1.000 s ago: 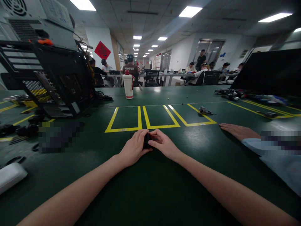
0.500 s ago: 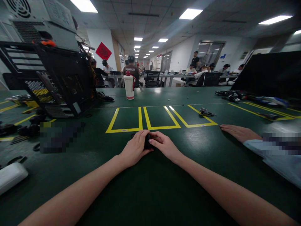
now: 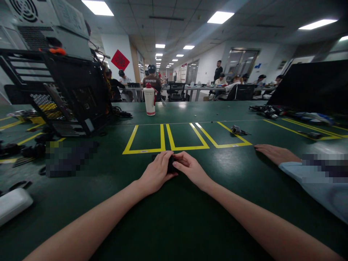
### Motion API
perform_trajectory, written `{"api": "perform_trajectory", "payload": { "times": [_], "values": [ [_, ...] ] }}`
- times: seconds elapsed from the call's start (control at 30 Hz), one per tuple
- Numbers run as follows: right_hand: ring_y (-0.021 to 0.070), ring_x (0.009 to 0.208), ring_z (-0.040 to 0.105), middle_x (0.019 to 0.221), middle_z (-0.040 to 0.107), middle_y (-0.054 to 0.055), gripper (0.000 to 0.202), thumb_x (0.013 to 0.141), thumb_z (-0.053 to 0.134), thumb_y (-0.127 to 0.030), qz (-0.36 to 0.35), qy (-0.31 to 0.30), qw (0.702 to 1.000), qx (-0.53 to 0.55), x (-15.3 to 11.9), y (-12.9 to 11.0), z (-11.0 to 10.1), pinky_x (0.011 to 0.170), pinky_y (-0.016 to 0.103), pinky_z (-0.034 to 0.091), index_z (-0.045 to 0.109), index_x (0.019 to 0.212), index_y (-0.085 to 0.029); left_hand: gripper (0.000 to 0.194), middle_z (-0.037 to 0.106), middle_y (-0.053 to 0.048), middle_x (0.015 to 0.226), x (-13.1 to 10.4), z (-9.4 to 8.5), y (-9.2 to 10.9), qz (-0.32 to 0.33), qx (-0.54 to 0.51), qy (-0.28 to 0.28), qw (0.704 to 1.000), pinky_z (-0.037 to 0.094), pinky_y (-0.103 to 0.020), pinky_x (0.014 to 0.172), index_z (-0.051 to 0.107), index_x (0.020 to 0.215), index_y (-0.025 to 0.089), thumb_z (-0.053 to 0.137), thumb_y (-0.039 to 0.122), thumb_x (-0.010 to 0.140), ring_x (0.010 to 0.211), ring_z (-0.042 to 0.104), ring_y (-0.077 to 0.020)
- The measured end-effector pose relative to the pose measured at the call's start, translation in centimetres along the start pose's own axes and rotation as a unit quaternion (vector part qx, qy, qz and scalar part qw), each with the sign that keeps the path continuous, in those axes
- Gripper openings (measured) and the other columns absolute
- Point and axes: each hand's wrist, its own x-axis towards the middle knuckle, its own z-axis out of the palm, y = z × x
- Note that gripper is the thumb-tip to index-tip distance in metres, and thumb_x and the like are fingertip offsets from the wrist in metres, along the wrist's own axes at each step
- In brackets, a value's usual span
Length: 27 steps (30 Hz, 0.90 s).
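Between my hands, low over the green table (image 3: 174,217), is a small black object (image 3: 171,165), mostly covered by fingers; its kind does not show. My left hand (image 3: 157,171) wraps round it from the left, thumb beneath on the near side. On the other side my right hand (image 3: 191,168) grips it with thumb and fingers curled. A bit of something dark (image 3: 154,157) shows just behind my left knuckles. Beyond my hands lie yellow tape frames (image 3: 187,148) on the tabletop. A small metal part (image 3: 237,129) rests by the right-hand frame's edge.
At left stands an open black computer case (image 3: 78,98) with a power supply (image 3: 54,23) on top. A white cup (image 3: 150,101) with a red lid stands farther back. Another person's hand (image 3: 277,153) lies on the table at right. A white rounded object (image 3: 15,203) sits near left.
Both hands stay in nearly the same place round the black object. The view has shifted very slightly; nothing on the table has visibly moved.
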Motion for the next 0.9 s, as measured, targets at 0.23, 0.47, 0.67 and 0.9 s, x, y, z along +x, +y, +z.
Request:
{"api": "perform_trajectory", "payload": {
  "times": [0.23, 0.47, 0.67, 0.9],
  "values": [
    [0.0154, 0.095, 0.054, 0.098, 0.055, 0.002, 0.024, 0.075, 0.055, -0.021, 0.004, -0.047, 0.999, 0.019, -0.08, 0.27, -0.18, 0.087, 0.035, 0.045, 0.049, 0.098, -0.021, 0.062, 0.037, -0.010, 0.123, -0.02, 0.10, -0.03, 0.001, -0.005, 0.003, 1.000, 0.043, -0.043, 0.088, 0.019, 0.123, 0.021, 0.057, 0.030, 0.075, 0.112, 0.042, -0.0254],
    [0.0154, 0.092, 0.055, 0.096, 0.053, 0.001, 0.020, 0.074, 0.057, -0.025, -0.013, -0.026, 0.999, 0.044, -0.23, 0.23, 0.27, 0.083, 0.034, 0.046, 0.050, 0.093, -0.022, 0.062, 0.038, -0.010, 0.122, -0.03, 0.04, 0.08, 0.005, 0.003, 0.008, 1.000, 0.042, -0.041, 0.089, 0.021, 0.122, 0.019, 0.059, 0.027, 0.074, 0.112, 0.042, -0.0244],
    [0.0176, 0.094, 0.053, 0.098, 0.053, 0.004, 0.023, 0.075, 0.055, -0.030, 0.027, -0.001, 1.000, 0.005, 0.20, 0.48, 0.09, 0.083, 0.037, 0.045, 0.050, 0.096, -0.020, 0.062, 0.037, -0.009, 0.124, -0.07, 0.31, -0.14, 0.006, 0.007, 0.010, 1.000, 0.043, -0.044, 0.088, 0.017, 0.124, 0.022, 0.057, 0.029, 0.076, 0.113, 0.042, -0.0253],
    [0.0152, 0.098, 0.053, 0.099, 0.051, 0.000, 0.027, 0.072, 0.059, -0.018, -0.009, -0.067, 0.997, 0.037, -0.40, 0.04, -0.13, 0.089, 0.036, 0.043, 0.046, 0.095, -0.023, 0.064, 0.036, -0.009, 0.124, -0.05, -0.06, 0.14, -0.007, -0.001, -0.004, 1.000, 0.043, -0.044, 0.087, 0.018, 0.123, 0.023, 0.058, 0.023, 0.074, 0.112, 0.042, -0.0259]
  ]
}}
